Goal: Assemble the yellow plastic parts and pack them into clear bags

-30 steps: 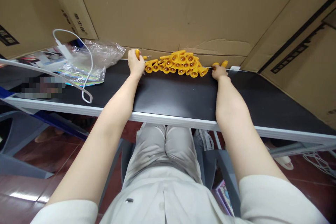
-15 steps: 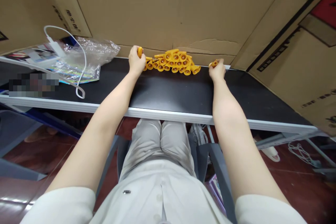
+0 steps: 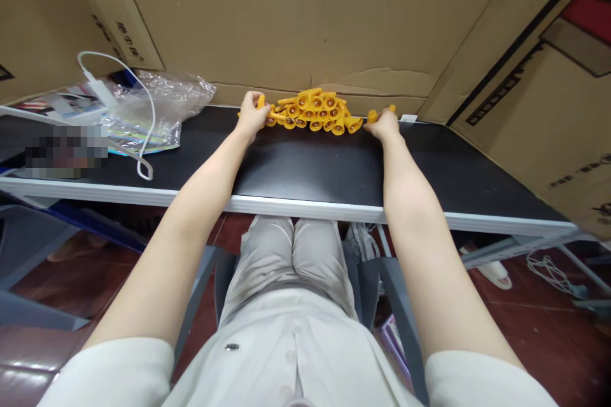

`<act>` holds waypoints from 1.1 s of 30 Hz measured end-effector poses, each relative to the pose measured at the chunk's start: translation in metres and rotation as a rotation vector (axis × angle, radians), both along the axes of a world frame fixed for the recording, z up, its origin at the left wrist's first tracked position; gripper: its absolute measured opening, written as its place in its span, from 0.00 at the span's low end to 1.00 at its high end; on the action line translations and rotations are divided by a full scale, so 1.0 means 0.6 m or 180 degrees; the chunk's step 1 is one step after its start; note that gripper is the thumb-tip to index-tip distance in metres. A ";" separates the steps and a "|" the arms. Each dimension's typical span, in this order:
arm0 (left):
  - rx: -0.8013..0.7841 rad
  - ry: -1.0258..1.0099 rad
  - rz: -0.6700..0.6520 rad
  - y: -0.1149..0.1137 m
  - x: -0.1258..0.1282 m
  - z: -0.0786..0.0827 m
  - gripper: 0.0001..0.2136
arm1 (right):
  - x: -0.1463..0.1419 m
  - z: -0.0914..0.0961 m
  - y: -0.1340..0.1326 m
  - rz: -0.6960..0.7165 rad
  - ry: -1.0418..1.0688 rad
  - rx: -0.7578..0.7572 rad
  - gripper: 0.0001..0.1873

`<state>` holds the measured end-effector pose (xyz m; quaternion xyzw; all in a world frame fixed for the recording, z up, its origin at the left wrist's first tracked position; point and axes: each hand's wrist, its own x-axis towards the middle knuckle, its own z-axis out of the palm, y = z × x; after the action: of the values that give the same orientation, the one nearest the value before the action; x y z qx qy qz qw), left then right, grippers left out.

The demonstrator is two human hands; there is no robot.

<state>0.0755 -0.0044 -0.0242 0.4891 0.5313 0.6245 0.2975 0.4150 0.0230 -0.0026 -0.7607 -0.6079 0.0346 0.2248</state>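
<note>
A heap of small yellow plastic parts lies at the far edge of the black table, against the cardboard. My left hand rests at the heap's left end, its fingers closed round a yellow part. At the heap's right end my right hand pinches another yellow part. Both arms stretch straight out over the table.
A crumpled clear plastic bag with a white cable and papers lies at the left. Large cardboard boxes wall in the back and right. Grey chair parts and a sandal are on the red floor below.
Both hands have moved inward toward the heap, the right one further. The heap looks pushed tighter together. The camera view has shifted slightly.
</note>
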 end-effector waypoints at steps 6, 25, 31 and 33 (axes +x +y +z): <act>-0.0130 -0.0157 -0.0109 0.014 -0.005 -0.004 0.16 | -0.070 0.037 -0.012 0.1021 -0.0447 0.0469 0.25; -0.0214 -0.0139 -0.1511 0.019 -0.008 -0.025 0.34 | -0.163 -0.014 0.003 0.2810 -0.0429 0.0934 0.20; -0.0014 0.1384 -0.1232 0.019 -0.012 -0.041 0.31 | -0.162 -0.022 0.014 0.2901 -0.0393 0.0905 0.21; -0.0119 0.1985 -0.0926 0.011 -0.012 -0.036 0.26 | -0.162 -0.022 0.016 0.2900 -0.0290 0.0928 0.23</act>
<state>0.0686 0.0024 -0.0456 0.7215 0.5327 0.3861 0.2157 0.3176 0.0324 -0.0160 -0.3782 -0.8872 0.0106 0.2643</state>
